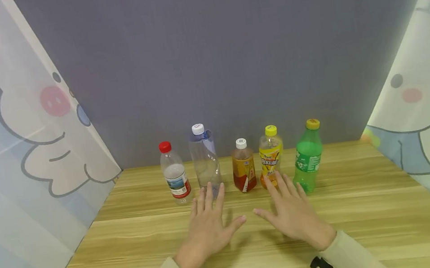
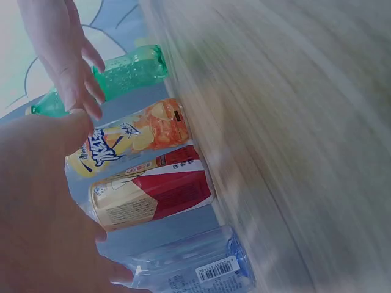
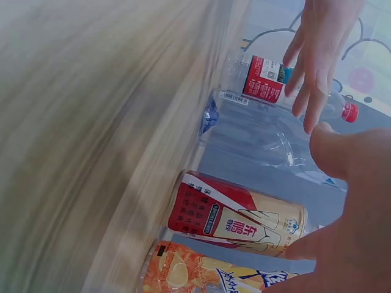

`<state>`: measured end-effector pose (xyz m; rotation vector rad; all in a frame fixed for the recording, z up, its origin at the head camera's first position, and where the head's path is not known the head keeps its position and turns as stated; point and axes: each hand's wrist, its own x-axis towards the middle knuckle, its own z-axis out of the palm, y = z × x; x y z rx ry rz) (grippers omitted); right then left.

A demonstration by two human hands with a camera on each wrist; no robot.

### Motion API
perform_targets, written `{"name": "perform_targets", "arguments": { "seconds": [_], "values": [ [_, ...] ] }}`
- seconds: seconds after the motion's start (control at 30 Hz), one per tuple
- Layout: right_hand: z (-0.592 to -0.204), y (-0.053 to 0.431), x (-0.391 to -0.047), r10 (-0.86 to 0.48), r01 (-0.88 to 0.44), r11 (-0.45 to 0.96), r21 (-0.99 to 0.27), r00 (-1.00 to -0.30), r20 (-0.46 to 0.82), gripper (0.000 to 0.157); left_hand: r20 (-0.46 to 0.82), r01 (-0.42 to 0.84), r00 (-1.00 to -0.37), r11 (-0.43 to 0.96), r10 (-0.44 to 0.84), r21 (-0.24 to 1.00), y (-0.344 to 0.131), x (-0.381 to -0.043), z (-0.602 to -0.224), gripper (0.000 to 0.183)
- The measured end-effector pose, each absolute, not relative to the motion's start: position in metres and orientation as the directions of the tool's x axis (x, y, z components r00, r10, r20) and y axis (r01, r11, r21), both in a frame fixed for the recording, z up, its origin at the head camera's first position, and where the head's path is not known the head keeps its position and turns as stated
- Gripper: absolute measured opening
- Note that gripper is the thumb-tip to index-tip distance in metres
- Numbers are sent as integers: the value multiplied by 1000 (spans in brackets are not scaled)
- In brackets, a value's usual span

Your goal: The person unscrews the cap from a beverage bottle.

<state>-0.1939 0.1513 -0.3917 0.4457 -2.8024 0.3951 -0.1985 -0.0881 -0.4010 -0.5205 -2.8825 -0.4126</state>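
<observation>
My left hand (image 1: 207, 228), fingers spread, hovers palm down over the table in front of a tall clear bottle (image 1: 206, 164) with a white cap. To its left stands a clear water bottle (image 1: 176, 180) with a red cap. My right hand (image 1: 295, 214), also spread and holding nothing, is nearest a yellow-labelled bottle (image 1: 271, 158) and a green bottle (image 1: 309, 158) with a yellow cap. Between the hands, farther back, a red-and-gold labelled bottle (image 1: 243, 166) has a white cap. All the bottles stand upright in a row. In both wrist views the fingers appear apart from the bottles.
The wood-grain table (image 1: 113, 256) carries the row near its back edge. A dark grey panel (image 1: 205, 62) rises right behind it. Cartoon-printed curtains hang on the left (image 1: 38, 152) and right (image 1: 422, 125). Black straps (image 1: 321, 266) show at the wrists.
</observation>
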Motion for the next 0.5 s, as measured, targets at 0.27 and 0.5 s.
{"name": "perform_targets", "arguments": {
  "seconds": [0.27, 0.5],
  "values": [
    [-387, 153, -202, -276, -373, 893, -250, -895, 350, 84, 243, 405, -908, 866, 342, 295, -83, -208, -401, 97],
    [-377, 155, -211, -302, -430, 858, -283, -865, 400, 81, 268, 441, -893, 825, 362, 353, -80, -217, -399, 91]
  ]
}}
